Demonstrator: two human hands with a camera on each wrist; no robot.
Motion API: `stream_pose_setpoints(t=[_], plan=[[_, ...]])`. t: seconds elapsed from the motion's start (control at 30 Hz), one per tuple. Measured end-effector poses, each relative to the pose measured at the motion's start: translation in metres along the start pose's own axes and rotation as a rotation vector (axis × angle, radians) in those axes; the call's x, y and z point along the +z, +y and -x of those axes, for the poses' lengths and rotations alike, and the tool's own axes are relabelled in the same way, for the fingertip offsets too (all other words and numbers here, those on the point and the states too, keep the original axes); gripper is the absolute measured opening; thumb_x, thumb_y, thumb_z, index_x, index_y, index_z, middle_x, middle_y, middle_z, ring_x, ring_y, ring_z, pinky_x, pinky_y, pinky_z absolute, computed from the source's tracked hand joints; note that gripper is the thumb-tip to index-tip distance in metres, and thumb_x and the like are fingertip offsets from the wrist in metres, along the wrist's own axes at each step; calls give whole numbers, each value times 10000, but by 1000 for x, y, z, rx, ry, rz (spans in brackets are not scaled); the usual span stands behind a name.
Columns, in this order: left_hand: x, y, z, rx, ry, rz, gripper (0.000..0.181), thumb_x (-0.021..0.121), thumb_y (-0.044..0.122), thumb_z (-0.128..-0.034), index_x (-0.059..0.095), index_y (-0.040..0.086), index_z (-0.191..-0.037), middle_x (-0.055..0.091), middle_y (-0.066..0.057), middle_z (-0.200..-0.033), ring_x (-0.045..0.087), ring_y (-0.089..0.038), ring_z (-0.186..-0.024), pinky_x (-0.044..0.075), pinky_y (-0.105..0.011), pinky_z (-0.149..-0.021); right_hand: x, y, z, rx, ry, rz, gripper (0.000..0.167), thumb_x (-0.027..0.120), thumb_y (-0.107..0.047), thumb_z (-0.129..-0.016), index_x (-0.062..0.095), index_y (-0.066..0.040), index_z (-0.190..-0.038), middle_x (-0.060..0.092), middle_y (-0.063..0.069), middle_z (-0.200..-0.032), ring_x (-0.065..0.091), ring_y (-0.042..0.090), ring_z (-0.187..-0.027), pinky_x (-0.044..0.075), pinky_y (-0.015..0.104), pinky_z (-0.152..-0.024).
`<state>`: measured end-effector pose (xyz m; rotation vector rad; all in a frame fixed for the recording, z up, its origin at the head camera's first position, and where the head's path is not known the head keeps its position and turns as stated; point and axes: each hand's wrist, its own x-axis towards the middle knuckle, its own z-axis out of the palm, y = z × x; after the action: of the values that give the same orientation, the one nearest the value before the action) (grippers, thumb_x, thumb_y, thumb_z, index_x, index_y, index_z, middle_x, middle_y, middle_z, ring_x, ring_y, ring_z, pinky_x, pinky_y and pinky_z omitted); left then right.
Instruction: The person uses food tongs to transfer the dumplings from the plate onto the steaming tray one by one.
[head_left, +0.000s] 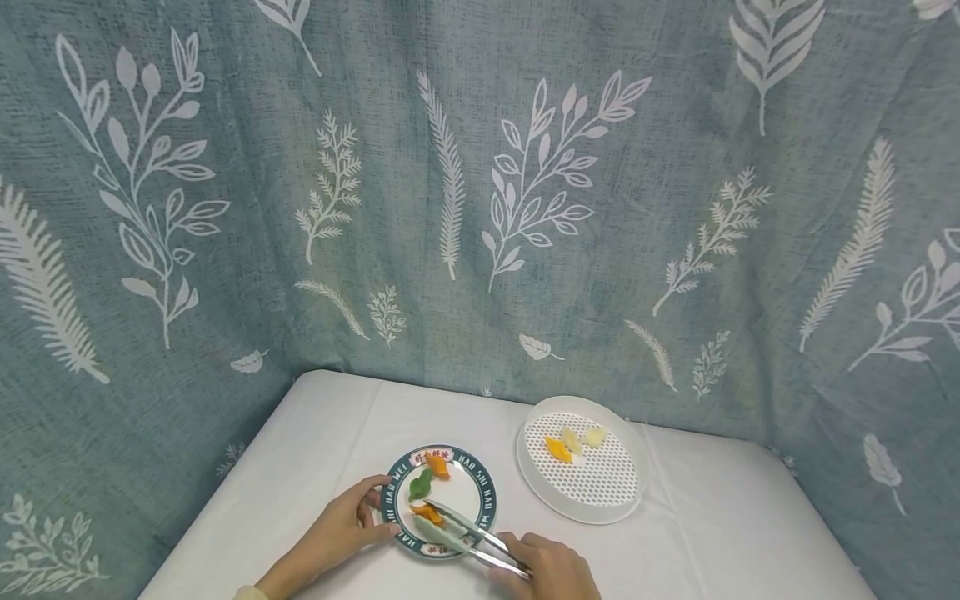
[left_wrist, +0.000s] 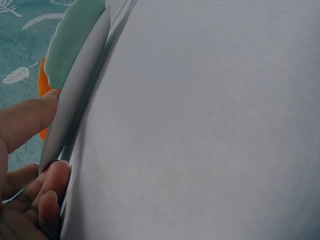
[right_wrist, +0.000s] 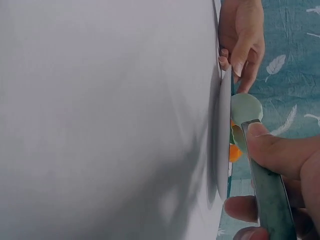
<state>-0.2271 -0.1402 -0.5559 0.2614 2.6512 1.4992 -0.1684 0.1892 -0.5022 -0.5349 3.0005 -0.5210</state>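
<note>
My left hand (head_left: 341, 527) grips the left rim of a round plate (head_left: 467, 493) with a dark green lettered border. In the left wrist view the thumb (left_wrist: 30, 120) lies over the rim and other fingertips are beneath it. My right hand (head_left: 553, 568) holds metal tongs (head_left: 491, 540) with pale green tips. Those tips are at an orange piece (head_left: 429, 513) on the plate's near side; whether they squeeze it I cannot tell. Farther back on the plate lie a green leaf-like piece (head_left: 421, 484) and another orange piece (head_left: 438, 467).
A round white tray (head_left: 603, 485) with a perforated base stands right of the plate. In it lie a yellow-orange piece (head_left: 558, 450) and two pale yellow pieces, one pale piece (head_left: 595, 437) farther right. A leaf-patterned curtain (head_left: 480, 208) hangs behind the white-covered table (head_left: 337, 433).
</note>
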Motion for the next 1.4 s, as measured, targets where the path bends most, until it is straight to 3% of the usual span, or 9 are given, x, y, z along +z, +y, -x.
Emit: stream_pose_setpoints(t=[0.37, 0.7, 1.03, 1.33, 1.4], plan=[[1, 2, 1, -3, 14, -19, 824, 914, 366, -763, 540, 89, -1444, 618, 25, -1008, 527, -138, -718, 451, -259, -601, -17, 4, 10, 79, 81, -52, 501, 766, -521, -855, 757, -219, -1256, 471, -141, -651, 413, 28, -564, 373, 243, -536], [1, 4, 3, -12, 33, -25, 829, 926, 341, -745, 550, 77, -1435, 616, 25, -1000, 523, -135, -714, 455, -254, -595, -28, 21, 18, 116, 218, -9, 532, 791, -555, -817, 771, -225, -1234, 441, -174, -652, 385, 15, -579, 349, 232, -541], [1, 4, 4, -19, 18, -10, 816, 915, 352, -764, 546, 85, -1440, 605, 20, -997, 519, -146, -725, 448, -259, -594, -46, 35, 22, 226, 269, 3, 678, 725, -675, -796, 763, -173, -1250, 488, -164, -690, 415, 52, -611, 374, 264, -584], [1, 4, 2, -1, 17, -12, 818, 916, 344, -762, 543, 80, -1441, 611, 21, -1006, 523, -137, -722, 454, -254, -598, -55, 57, 25, 241, 340, 13, 591, 806, -535, -819, 750, -149, -1263, 570, -149, -734, 468, 89, -645, 439, 321, -624], [1, 4, 2, -1, 14, -14, 815, 915, 346, -763, 544, 83, -1440, 609, 23, -1003, 521, -137, -721, 451, -255, -599, -55, 62, 26, 247, 355, 14, 578, 817, -516, -820, 755, -136, -1251, 632, -124, -771, 537, 110, -673, 498, 362, -656]])
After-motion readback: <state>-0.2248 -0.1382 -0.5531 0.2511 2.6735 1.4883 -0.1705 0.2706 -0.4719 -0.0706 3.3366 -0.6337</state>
